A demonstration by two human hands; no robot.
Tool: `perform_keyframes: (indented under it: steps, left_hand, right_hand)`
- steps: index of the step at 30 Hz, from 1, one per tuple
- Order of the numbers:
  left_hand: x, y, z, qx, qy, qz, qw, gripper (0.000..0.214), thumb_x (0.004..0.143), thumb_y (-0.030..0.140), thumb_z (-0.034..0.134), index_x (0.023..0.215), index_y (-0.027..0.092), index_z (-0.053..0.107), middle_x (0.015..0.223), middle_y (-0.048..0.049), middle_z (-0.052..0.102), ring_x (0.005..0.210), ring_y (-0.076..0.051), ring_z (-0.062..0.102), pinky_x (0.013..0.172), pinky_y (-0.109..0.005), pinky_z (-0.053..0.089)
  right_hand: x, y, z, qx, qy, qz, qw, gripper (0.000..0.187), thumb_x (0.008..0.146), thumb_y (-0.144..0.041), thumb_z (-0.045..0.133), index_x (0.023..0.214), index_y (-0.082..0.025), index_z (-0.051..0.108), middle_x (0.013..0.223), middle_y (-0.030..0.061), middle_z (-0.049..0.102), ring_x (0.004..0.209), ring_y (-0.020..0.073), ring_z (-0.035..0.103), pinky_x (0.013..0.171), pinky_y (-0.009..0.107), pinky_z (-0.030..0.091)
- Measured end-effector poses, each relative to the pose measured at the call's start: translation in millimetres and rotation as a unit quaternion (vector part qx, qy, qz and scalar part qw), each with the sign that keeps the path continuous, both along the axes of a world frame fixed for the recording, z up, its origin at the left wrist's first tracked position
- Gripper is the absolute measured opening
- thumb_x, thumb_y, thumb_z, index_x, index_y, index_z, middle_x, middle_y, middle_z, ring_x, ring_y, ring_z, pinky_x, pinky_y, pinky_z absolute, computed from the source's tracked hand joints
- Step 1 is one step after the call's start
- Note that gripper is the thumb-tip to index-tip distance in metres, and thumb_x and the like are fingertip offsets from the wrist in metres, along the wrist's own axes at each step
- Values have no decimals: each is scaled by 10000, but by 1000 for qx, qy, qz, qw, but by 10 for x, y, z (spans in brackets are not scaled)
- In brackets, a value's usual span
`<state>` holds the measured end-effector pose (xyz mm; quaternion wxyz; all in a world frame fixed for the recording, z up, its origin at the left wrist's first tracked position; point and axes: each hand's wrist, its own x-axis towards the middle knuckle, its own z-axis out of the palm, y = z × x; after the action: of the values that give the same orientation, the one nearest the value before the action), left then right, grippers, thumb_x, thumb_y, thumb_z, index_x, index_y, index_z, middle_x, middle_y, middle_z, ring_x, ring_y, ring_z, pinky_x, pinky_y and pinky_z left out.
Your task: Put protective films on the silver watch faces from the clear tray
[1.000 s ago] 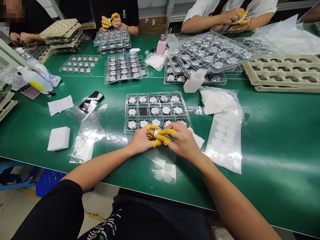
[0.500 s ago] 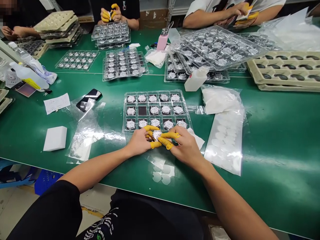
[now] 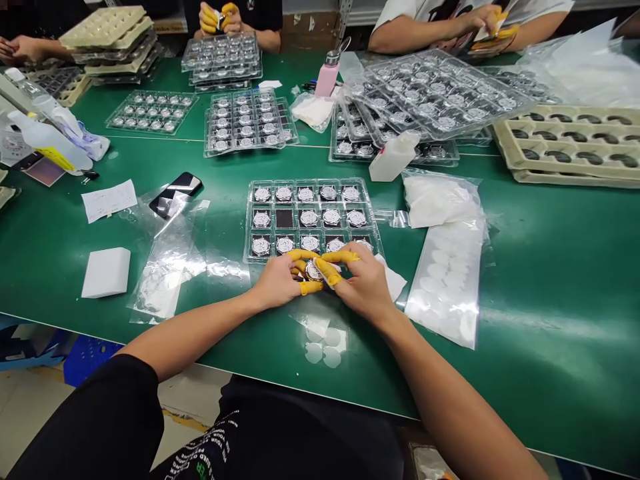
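Note:
A round watch head [image 3: 313, 271] with a pale dial is held just over the near edge of a clear plastic tray. My left hand [image 3: 278, 281], wearing yellow finger cots, is closed around its left side. The thumb and forefinger of my right hand [image 3: 365, 283], also in yellow cots, press on the watch head's right and upper edge and partly cover it. A bit of white shows beside that thumb; I cannot tell what it is. Behind my hands, the tray [image 3: 247, 235] carries watch heads in its pockets, and one middle-row pocket [image 3: 285, 219] shows only black.
Clear film with round white stickers [image 3: 332, 337] lies nearest me. To the right are a bag of white discs [image 3: 445, 280] and a white bottle [image 3: 393, 157]. Leftward sit a phone [image 3: 176, 194] and a white block [image 3: 106, 273]. Stacked trays [image 3: 440, 90] and co-workers are across the table.
My right thumb and forefinger have shifted up and left over the watch head, covering more of its edge. The watch head looks slightly tilted. My left hand keeps its hold.

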<state>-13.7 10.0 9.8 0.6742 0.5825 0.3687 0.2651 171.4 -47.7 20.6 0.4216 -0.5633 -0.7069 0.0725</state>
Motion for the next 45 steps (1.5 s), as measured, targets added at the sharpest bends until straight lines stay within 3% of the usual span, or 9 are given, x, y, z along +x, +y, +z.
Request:
perform_keyframes:
  steps: [5, 9, 14, 22, 24, 27, 31, 35, 45]
  left_hand:
    - [1, -7, 9, -7, 0, -3, 1000, 605, 626, 148, 879, 1196, 155, 675, 874, -27, 749, 776, -138, 721, 793, -288, 588]
    - [1, -6, 6, -5, 3, 0, 1000, 609, 624, 168, 891, 1192, 155, 673, 861, -23, 745, 769, -137, 717, 800, -295, 589]
    - [2, -5, 4, -5, 7, -7, 1000, 603, 627, 140, 875, 1200, 154, 686, 870, -31, 749, 772, -140, 716, 789, -293, 590]
    - [1, -14, 30, -29, -6, 6, 1000, 618, 604, 134, 891, 1187, 142, 686, 885, -39, 764, 792, -144, 734, 796, -285, 609]
    - [-4, -25, 28, -24, -10, 5, 1000, 609, 607, 158, 899, 1178, 137, 688, 901, -50, 775, 803, -155, 745, 817, -301, 621]
    - [-19, -48, 11, 16, -12, 13, 1000, 593, 639, 224, 901, 1189, 148, 693, 907, -57, 782, 811, -172, 758, 844, -336, 641]
    - [-50, -82, -27, 132, -14, -1, 991, 542, 707, 293, 870, 1211, 174, 712, 926, -56, 784, 844, -182, 765, 907, -364, 647]
    - [-62, -93, -78, 215, -34, -4, 976, 503, 750, 320, 843, 1211, 167, 714, 944, -65, 785, 831, -171, 760, 884, -338, 655]
    - [-67, -72, -78, 228, -10, -12, 974, 516, 745, 314, 849, 1221, 174, 710, 928, -59, 768, 830, -167, 738, 873, -341, 643]
  right_hand:
    - [-15, -5, -20, 10, 13, 48, 999, 106, 930, -282, 619, 877, -236, 698, 764, 60, 602, 728, 206, 552, 642, 365, 452]
    - [-38, 3, -34, 9, 27, 1, 1000, 117, 933, -296, 618, 870, -236, 696, 781, 64, 603, 747, 214, 553, 662, 379, 452]
    - [-23, -20, -43, 24, 20, 43, 999, 73, 931, -250, 633, 911, -233, 701, 778, 53, 598, 733, 200, 550, 645, 359, 444]
    - [-120, 3, -80, 78, 6, 41, 996, 67, 922, -199, 648, 952, -218, 705, 783, 47, 594, 725, 190, 539, 626, 340, 426]
    - [-57, 22, -88, 78, 4, 4, 997, 82, 930, -212, 628, 937, -213, 710, 795, 59, 601, 737, 199, 541, 633, 347, 422]
    - [249, -1, -43, 15, -29, -72, 997, 110, 932, -293, 639, 915, -225, 724, 852, 81, 632, 819, 236, 551, 709, 385, 437]
    - [625, -139, 129, -114, -54, -50, 991, 328, 941, -444, 625, 1204, -260, 694, 1145, 118, 661, 1081, 309, 544, 910, 475, 449]
    - [562, -226, 263, -191, -15, 42, 981, 256, 927, -404, 638, 1146, -281, 690, 1089, 73, 726, 1093, 294, 591, 943, 481, 436]
    - [462, -193, 215, -234, 54, 10, 971, 269, 861, -410, 670, 1066, -242, 716, 962, 59, 758, 945, 263, 686, 888, 438, 493]
